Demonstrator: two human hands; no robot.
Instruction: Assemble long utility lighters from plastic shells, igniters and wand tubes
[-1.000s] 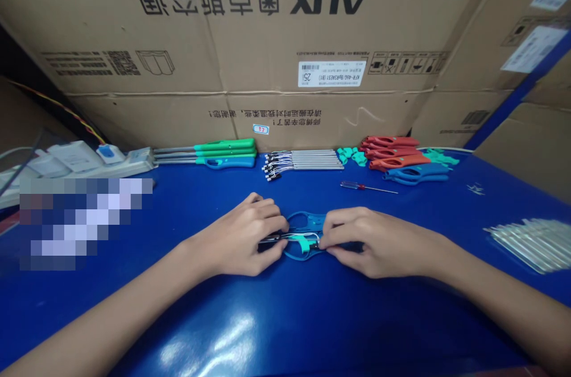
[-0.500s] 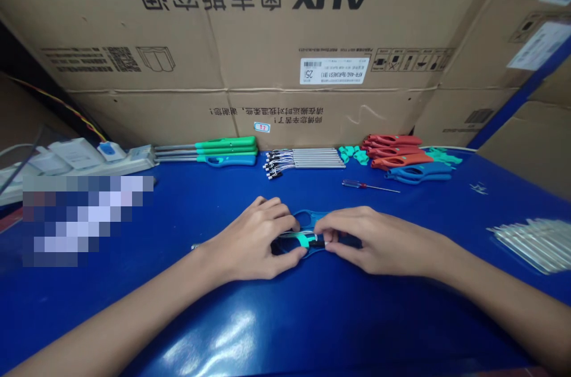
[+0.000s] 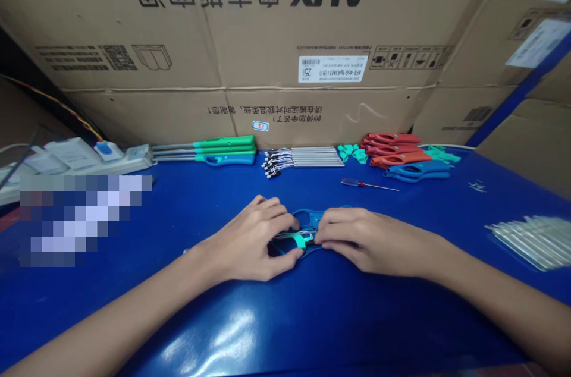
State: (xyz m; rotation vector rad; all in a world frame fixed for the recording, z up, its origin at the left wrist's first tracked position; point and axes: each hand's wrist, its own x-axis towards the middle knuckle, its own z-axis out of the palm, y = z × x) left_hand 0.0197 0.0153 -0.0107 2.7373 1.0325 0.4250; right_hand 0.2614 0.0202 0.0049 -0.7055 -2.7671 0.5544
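Two blue plastic lighter shell halves (image 3: 308, 219) lie near the middle of the table, between my hands and partly covered by them. My left hand (image 3: 252, 240) is curled around the nearer half, thumb on the near side and fingers on the far side. A teal trigger (image 3: 298, 239) sits in that half, with thin white wires beside it. From the right, my right hand (image 3: 357, 237) has thumb and fingers pinched on a small black part (image 3: 311, 241) against the trigger. The fingers hide most of this part. A metal tip (image 3: 186, 250) shows behind my left wrist.
Assembled long lighters (image 3: 229, 158), wired metal tubes (image 3: 316, 158), teal triggers (image 3: 357, 154) and red and blue shells (image 3: 397, 157) line the back by a cardboard box (image 3: 250, 77). A screwdriver (image 3: 363, 184) lies ahead; bagged metal tubes (image 3: 535, 240) are right, a power strip (image 3: 138, 157) left.
My right hand has shifted slightly left, bringing the black part closer against the teal trigger. My left hand keeps its hold on the shell.
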